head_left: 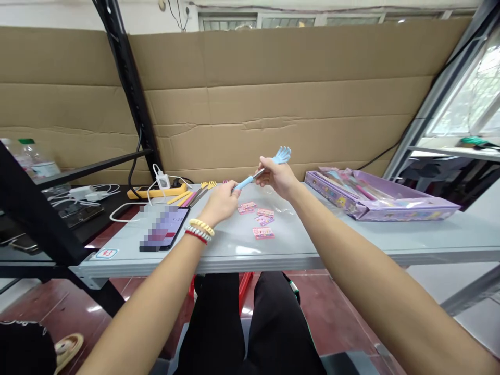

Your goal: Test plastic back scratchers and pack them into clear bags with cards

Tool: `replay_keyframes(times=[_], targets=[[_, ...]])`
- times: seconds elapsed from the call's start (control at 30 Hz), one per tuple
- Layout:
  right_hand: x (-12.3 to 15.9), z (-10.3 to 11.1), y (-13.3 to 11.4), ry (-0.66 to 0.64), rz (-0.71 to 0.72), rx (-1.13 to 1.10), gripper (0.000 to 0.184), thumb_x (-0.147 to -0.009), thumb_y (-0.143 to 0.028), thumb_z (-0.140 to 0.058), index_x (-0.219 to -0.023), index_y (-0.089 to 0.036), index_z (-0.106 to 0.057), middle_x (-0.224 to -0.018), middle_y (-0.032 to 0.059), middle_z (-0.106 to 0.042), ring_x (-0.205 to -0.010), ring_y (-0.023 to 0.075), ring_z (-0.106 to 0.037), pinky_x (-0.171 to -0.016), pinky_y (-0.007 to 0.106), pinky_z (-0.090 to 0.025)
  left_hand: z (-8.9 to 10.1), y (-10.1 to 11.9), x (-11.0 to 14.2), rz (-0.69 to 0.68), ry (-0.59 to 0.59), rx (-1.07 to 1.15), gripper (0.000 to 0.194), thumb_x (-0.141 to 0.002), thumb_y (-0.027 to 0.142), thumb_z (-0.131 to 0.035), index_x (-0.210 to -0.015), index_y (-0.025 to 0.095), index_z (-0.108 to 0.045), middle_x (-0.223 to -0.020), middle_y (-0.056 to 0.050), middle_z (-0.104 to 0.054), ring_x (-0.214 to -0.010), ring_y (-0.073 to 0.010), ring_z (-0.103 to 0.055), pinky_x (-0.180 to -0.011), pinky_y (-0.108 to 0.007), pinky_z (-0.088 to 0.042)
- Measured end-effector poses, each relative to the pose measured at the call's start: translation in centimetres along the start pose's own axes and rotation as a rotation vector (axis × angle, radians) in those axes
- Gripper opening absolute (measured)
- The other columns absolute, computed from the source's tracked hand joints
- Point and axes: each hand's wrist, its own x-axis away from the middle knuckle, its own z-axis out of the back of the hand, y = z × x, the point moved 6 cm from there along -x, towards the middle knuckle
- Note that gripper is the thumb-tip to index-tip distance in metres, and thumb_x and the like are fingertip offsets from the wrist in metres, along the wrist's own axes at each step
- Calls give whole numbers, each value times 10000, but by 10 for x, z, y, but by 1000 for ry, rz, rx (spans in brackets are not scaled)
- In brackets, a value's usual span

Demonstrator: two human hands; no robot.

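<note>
A light-blue back scratcher with a hand-shaped head and a metal shaft is held slantwise above the table. My left hand is closed round the lower part of its blue handle. Nearer the head, my right hand grips the shaft between thumb and fingers. Below them, several small pink printed cards lie scattered on the grey table. Left of my left hand lies a group of yellow, pink and dark-handled back scratchers, partly hidden behind that hand.
A phone lies at the left, beside a yellow power strip with white cables. On the right stands an open purple box holding plastic-wrapped items. Cardboard walls off the back; a black metal post rises at the left.
</note>
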Motion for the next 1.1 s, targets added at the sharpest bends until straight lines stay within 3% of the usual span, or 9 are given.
replay_keyframes(times=[0.13, 0.27, 0.43, 0.63, 0.7, 0.77, 0.9, 1.0, 1.1], targets=[[3, 22, 15, 171, 19, -433, 348, -698, -406, -663, -568, -189, -424, -506, -31, -524, -520, 107, -546, -527, 242, -441, -22, -1, -19, -117, -89, -178, 304, -913, 370, -359, -877, 185, -597, -793, -46, -655, -727, -171, -584, -656, -270, -384], [8, 33, 31, 225, 87, -755, 355, -743, -355, -592, -548, -200, -340, -385, -84, -286, -350, 63, -288, -387, 210, -293, -53, 0, -16, -75, -127, -358, 461, -929, 487, -252, -945, 183, -598, -804, -78, -666, -748, -208, -620, -654, -292, -402], [14, 42, 44, 393, 81, -859, 398, -773, -347, -488, -551, -206, -190, -374, -99, -109, -328, 67, -80, -332, 226, -121, -67, 10, -9, -79, -160, -492, 553, -922, 530, -196, -984, 160, -603, -857, -122, -673, -816, -259, -639, -701, -344, -429], [17, 32, 50, 471, 85, -820, 347, -738, -315, -449, -575, -209, -161, -389, -103, -94, -328, 65, -65, -330, 227, -115, -63, 12, -3, -86, -167, -530, 512, -928, 482, -235, -976, 139, -612, -847, -145, -670, -814, -282, -646, -698, -366, -440], [16, 30, 53, 473, 78, -780, 329, -700, -286, -467, -566, -208, -177, -381, -104, -117, -323, 60, -90, -331, 222, -148, -64, 9, -3, -94, -172, -518, 485, -930, 465, -246, -985, 146, -608, -845, -137, -673, -803, -278, -646, -691, -361, -437], [13, 28, 56, 423, 76, -691, 296, -653, -263, -499, -547, -206, -228, -374, -95, -216, -331, 57, -224, -362, 210, -255, -64, 6, -4, -98, -160, -475, 451, -937, 440, -247, -1001, 164, -598, -844, -116, -676, -799, -263, -644, -679, -344, -432], [8, 15, 60, 196, 39, -218, 177, -542, -249, -637, -624, -187, -493, -566, -34, -552, -562, 108, -541, -539, 240, -434, -53, -5, -7, -59, -38, -326, 405, -950, 405, -237, -1031, 210, -583, -885, -70, -682, -825, -220, -632, -674, -301, -421], [7, 5, 67, 36, 4, 178, 221, -524, -291, -675, -686, -169, -586, -662, -3, -608, -630, 130, -558, -543, 243, -424, -43, -13, -7, -60, 39, -241, 341, -947, 361, -287, -1112, 247, -562, -995, -47, -676, -900, -203, -614, -714, -288, -421], [10, 11, 67, 87, 62, 467, 146, -571, -275, -619, -667, -169, -587, -657, 2, -607, -644, 129, -550, -581, 246, -425, -35, -23, -6, -12, 72, -221, 307, -931, 311, -336, -1131, 256, -563, -1047, -41, -666, -943, -203, -599, -744, -290, -425]])
